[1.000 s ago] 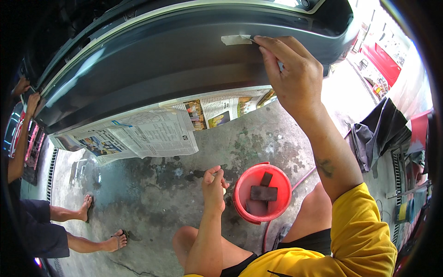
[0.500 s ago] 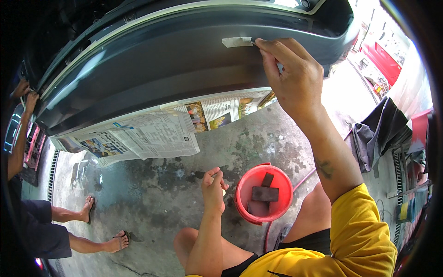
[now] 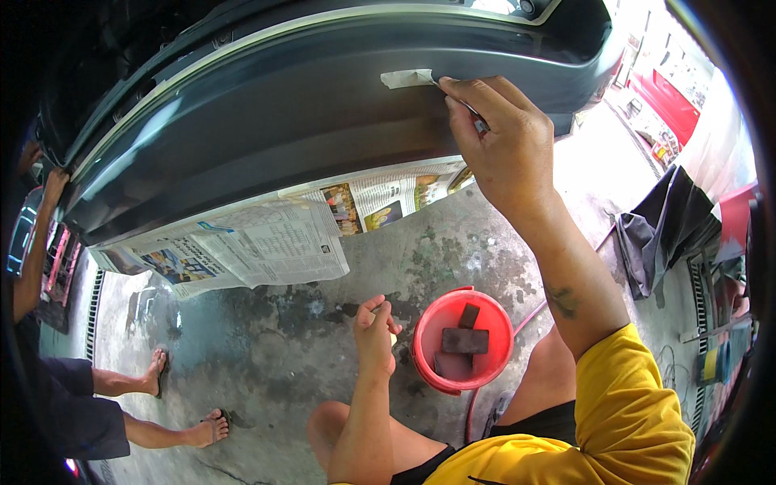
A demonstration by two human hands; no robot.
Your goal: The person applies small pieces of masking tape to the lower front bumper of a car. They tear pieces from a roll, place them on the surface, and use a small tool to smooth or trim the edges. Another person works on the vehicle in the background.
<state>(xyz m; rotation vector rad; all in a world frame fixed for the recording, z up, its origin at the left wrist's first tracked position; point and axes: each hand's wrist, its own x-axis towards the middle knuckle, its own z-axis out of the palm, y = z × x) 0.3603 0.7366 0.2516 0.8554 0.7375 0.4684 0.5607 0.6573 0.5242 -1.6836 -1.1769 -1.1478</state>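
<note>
My right hand [image 3: 505,133] is raised at the dark grey car bumper [image 3: 267,105], fingers closed around a slim metallic tool [image 3: 478,124] mostly hidden in the palm. Its thin tip meets the right end of a short strip of pale masking tape [image 3: 406,78]; that end looks slightly lifted off the bumper, while the rest lies against it. Lower down, my left hand [image 3: 375,335] hovers left of the red bucket [image 3: 422,356] with curled fingers. A small pale bit shows at its edge, too little to name.
Newspaper sheets [image 3: 267,242] hang from the bumper's lower edge. Dark blocks [image 3: 465,339] lie in the bucket, with a pink hose [image 3: 529,315] beside it. A co-worker's hand [image 3: 55,184] touches the bumper's left end; their sandalled feet [image 3: 212,427] are on the concrete floor. Dark sheeting [image 3: 659,230] hangs at right.
My right hand has shifted slightly down and left, and the tape's right end now looks raised. The co-worker's hands have moved apart at the bumper's left end. My left hand stays put.
</note>
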